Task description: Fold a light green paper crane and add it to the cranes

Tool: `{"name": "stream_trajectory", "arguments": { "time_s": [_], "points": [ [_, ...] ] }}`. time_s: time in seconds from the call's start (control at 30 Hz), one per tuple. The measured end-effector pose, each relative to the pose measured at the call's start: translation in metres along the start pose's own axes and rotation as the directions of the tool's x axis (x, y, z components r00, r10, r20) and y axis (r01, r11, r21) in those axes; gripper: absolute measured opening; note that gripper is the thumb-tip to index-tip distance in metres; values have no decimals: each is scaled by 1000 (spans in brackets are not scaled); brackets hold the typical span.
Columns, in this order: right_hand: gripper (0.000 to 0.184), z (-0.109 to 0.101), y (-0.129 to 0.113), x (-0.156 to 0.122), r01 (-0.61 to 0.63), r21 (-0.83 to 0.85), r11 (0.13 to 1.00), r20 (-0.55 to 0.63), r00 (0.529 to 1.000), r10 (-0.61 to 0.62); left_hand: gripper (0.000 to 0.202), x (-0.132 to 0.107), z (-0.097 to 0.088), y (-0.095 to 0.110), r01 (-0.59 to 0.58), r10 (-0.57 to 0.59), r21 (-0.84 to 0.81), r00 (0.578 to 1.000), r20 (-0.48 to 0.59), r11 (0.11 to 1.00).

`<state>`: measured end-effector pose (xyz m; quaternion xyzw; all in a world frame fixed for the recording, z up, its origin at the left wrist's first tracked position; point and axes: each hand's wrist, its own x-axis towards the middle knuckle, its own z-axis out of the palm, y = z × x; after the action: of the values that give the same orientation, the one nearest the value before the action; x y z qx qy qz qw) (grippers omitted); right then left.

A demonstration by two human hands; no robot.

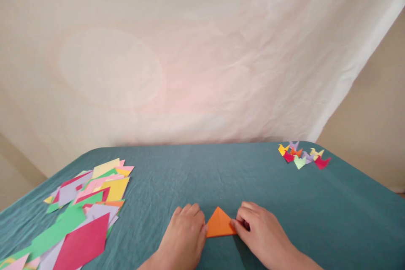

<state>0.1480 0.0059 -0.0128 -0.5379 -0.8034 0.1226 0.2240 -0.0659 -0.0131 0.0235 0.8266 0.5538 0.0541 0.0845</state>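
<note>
An orange sheet of origami paper [219, 224], folded to a triangle with its point away from me, is at the near middle of the table. A faint crease runs down from its tip. My left hand [187, 233] pinches its left corner, fingers curled and thumb along the edge. At the right corner, my right hand [260, 228] grips the paper between thumb and curled fingers. Both outer corners of the triangle are hidden by my hands.
A loose spread of coloured paper sheets [85, 242] covers the table's left side. Several small folded paper birds [300, 161] stand at the far right. The table has a dark green cloth [190, 177], and a pale sheet [196, 63] hangs behind it.
</note>
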Motion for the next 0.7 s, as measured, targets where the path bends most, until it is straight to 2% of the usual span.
{"name": "stream_trajectory", "arguments": {
  "time_s": [0.7],
  "points": [
    [20, -4, -1, 0, 13, 19, 1000, 3, 1000, -13, 25, 0, 2, -1, -18, 18, -3, 1000, -22, 1000]
  ]
}}
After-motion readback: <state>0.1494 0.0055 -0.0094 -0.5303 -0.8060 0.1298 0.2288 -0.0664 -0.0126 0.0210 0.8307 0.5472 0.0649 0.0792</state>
